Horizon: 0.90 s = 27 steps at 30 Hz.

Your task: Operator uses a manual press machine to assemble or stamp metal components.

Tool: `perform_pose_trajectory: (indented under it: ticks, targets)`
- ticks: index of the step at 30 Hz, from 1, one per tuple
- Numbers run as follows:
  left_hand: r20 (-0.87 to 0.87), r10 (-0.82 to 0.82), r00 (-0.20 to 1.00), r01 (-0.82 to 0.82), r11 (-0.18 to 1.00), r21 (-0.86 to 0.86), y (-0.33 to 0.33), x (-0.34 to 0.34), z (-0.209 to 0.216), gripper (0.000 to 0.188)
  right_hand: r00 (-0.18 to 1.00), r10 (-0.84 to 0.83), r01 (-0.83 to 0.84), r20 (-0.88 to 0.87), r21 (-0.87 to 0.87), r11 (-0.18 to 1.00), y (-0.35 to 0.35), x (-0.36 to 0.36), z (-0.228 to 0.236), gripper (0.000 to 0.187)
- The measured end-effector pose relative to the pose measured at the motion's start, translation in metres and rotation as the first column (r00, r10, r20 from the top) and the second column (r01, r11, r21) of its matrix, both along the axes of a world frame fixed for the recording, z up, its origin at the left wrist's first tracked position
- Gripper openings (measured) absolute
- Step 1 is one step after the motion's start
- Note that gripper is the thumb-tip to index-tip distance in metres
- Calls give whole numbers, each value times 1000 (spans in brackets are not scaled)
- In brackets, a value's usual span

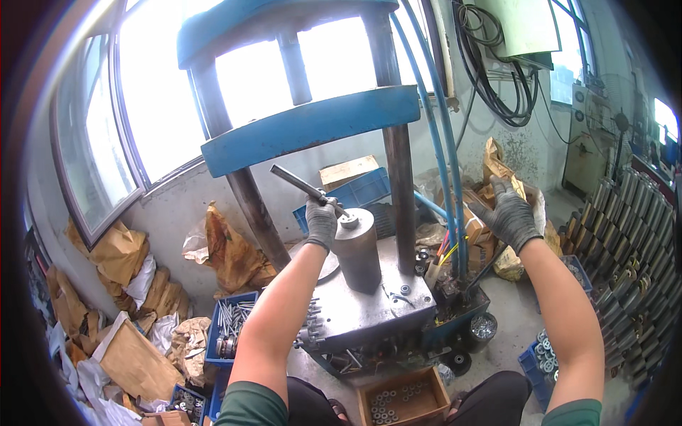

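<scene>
My left hand (322, 221), in a dark grey work glove, is wrapped round a metal rod (293, 179). The rod slants, with its lower end at a small ring-shaped metal part (348, 221) on top of an upright steel cylinder (359, 252); I cannot tell whether they touch. The cylinder stands on the steel bed (369, 312) of a blue press (312, 124), below its crossbeam. My right hand (510, 216), also gloved, is raised to the right of the press near its blue hoses (444, 153). Its fingers are apart and nothing shows in them.
A wooden box (405, 397) with small metal rings sits between my knees. Blue bins (234, 319) of metal parts stand left and right. Stacked metal tubes (625, 241) fill the right side. Brown paper sacks (121, 255) lie at the left. Small rings (405, 290) lie on the bed.
</scene>
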<state>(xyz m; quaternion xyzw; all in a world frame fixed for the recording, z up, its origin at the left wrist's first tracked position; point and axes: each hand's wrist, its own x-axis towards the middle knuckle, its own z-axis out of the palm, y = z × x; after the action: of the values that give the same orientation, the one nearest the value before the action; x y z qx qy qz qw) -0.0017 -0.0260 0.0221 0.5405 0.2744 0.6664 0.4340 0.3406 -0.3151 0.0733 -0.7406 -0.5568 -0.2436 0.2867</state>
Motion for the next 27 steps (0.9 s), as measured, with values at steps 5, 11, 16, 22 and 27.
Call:
perform_pose_trajectory:
  ticks: [5, 11, 16, 22, 27]
  targets:
    - [-225, 67, 972, -57, 997, 52, 22, 2, 5, 29, 999, -15, 20, 34, -125, 992, 0, 6, -2, 61]
    - [-607, 230, 761, -63, 957, 284, 22, 5, 17, 28, 1000, -25, 25, 2, -172, 985, -7, 2, -2, 32]
    - [-656, 225, 720, -78, 966, 246, 9, 11, 13, 34, 1000, 19, -20, -4, -136, 991, -42, -14, -14, 29]
    - [-570, 229, 789, -138, 970, 198, 3, 16, -3, 32, 994, 104, -108, -33, -432, 895, -137, -38, -46, 39]
    - [-323, -102, 941, 76, 993, -92, 9, 23, -16, 19, 973, 224, -186, -48, -735, 652, -166, -37, -63, 45]
